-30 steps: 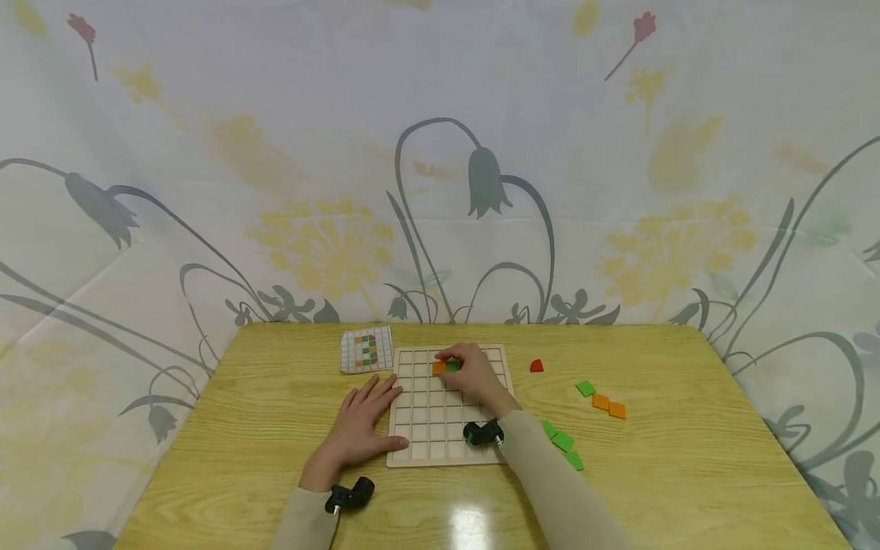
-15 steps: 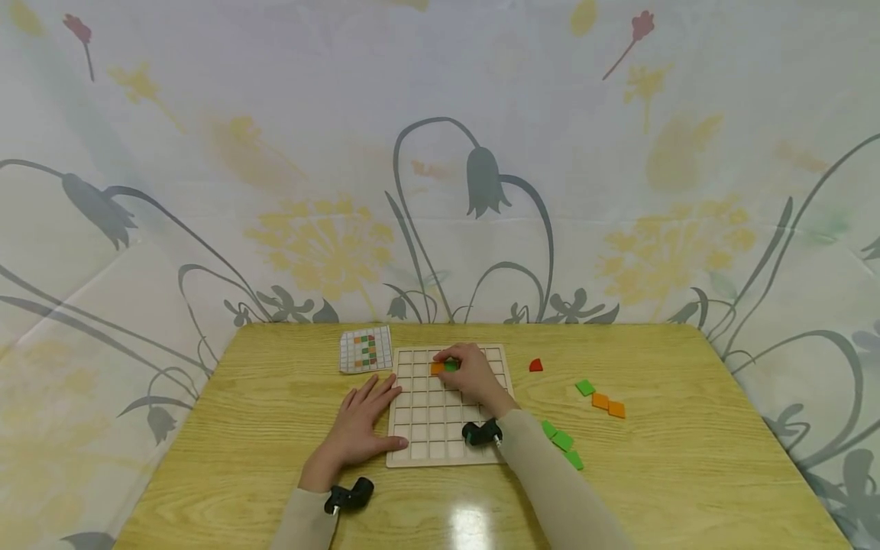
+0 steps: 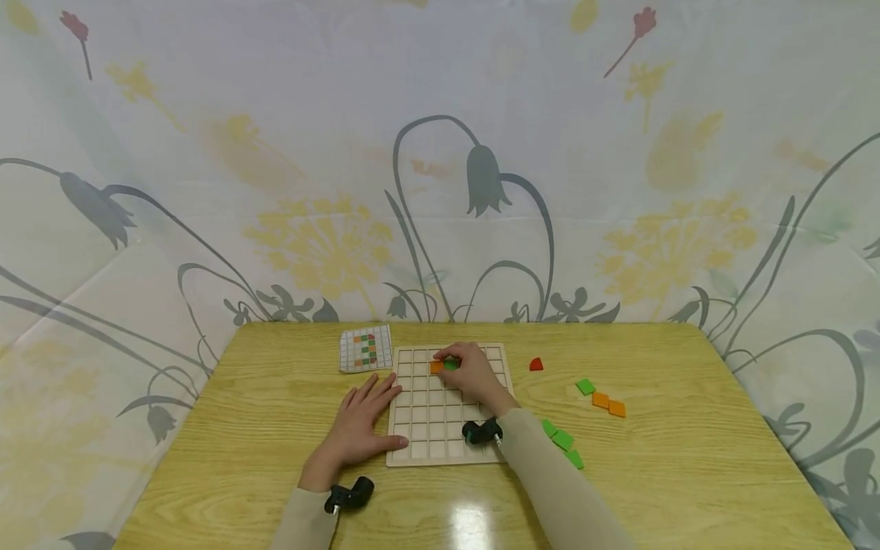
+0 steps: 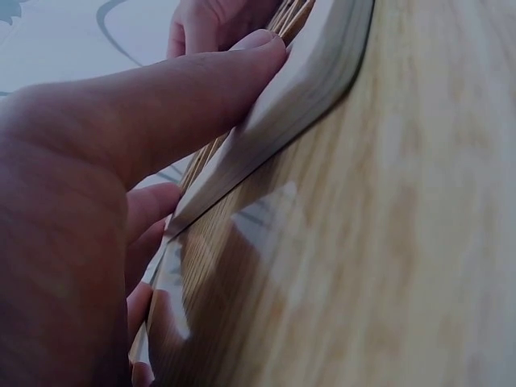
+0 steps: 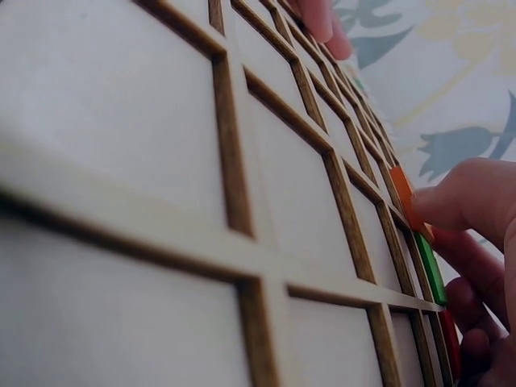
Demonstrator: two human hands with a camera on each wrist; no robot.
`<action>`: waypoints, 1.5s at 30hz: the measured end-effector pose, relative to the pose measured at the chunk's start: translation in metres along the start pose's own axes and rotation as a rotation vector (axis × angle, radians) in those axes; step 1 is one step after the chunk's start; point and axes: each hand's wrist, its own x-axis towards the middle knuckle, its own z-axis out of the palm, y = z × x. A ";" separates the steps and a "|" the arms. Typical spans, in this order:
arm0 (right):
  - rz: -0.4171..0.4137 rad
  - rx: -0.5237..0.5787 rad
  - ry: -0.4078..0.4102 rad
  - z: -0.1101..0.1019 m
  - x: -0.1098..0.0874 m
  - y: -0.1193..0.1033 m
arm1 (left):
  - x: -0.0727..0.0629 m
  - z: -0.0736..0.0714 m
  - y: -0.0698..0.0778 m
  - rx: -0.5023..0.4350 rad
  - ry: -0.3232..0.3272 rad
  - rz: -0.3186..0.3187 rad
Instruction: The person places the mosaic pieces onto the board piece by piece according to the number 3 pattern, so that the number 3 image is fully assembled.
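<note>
A wooden grid board (image 3: 419, 416) lies on the table. My right hand (image 3: 474, 374) is over its upper part, thumb and forefinger pinching a square orange tile (image 3: 436, 367) at one of the cells. Beside that tile is a green tile (image 3: 451, 365), and the right wrist view also shows a red piece (image 5: 450, 343) past it, partly behind the fingers. My left hand (image 3: 360, 428) lies spread at the board's left side. Its thumb (image 4: 218, 81) rests on the near left corner of the frame, and the other fingertips reach along the left edge.
A card with a printed coloured grid (image 3: 348, 355) lies behind the left hand. Right of the board are a red quarter-round piece (image 3: 536, 365), a green tile (image 3: 585, 387), two orange tiles (image 3: 609, 405) and several green tiles (image 3: 563, 441). A floral cloth (image 3: 440, 191) hangs behind the table.
</note>
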 end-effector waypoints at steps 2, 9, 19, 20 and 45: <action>0.004 0.010 0.002 0.000 0.000 -0.001 | 0.000 0.000 0.000 -0.001 0.000 -0.002; 0.014 0.007 0.017 0.001 0.000 -0.001 | 0.000 0.000 -0.001 0.003 -0.001 -0.007; -0.003 0.019 0.023 0.002 0.001 -0.001 | 0.000 0.000 0.000 0.001 0.002 -0.006; 0.001 0.015 0.021 0.002 0.001 -0.001 | 0.000 -0.001 0.001 0.003 0.000 -0.005; 0.044 0.050 0.004 0.001 0.001 0.000 | 0.000 -0.001 0.002 -0.013 -0.003 -0.012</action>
